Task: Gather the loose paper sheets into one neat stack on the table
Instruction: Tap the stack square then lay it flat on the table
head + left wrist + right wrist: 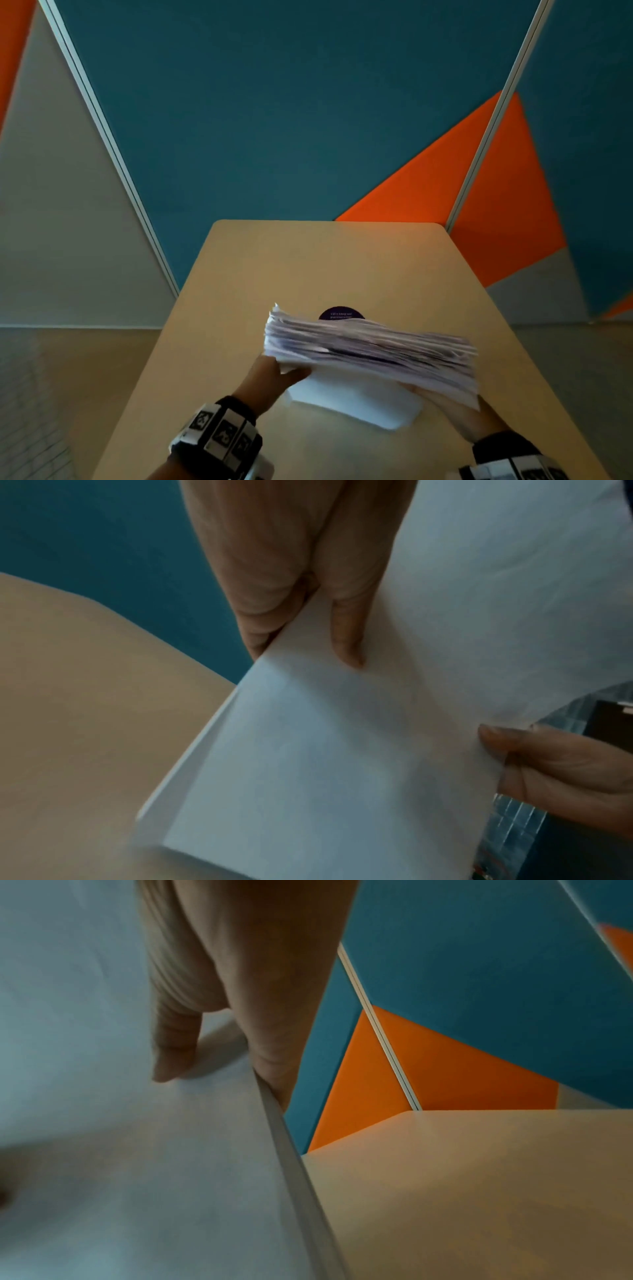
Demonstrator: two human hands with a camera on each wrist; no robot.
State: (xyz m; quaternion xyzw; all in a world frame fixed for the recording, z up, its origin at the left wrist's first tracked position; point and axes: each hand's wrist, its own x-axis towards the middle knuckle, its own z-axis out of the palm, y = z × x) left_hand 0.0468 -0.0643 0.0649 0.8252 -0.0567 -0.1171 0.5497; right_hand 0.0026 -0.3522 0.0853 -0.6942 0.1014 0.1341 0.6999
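Observation:
A thick stack of white paper sheets (370, 349) is held tilted above the tan table (308, 260), with its ruffled top edges toward me. My left hand (274, 371) grips the stack's left side. In the left wrist view that left hand (304, 642) has one finger on the blank face (325, 764) and the others round the edge. My right hand (455, 411) grips the right side; in the right wrist view the right hand (222, 1080) straddles the paper edge (294, 1164) the same way. The stack's lower end hangs just above the tabletop.
A round dark purple sticker (340, 313) lies on the table just behind the stack. Blue and orange partition panels (291, 120) close off the table's far side and right side. Floor (51, 377) lies to the left of the table.

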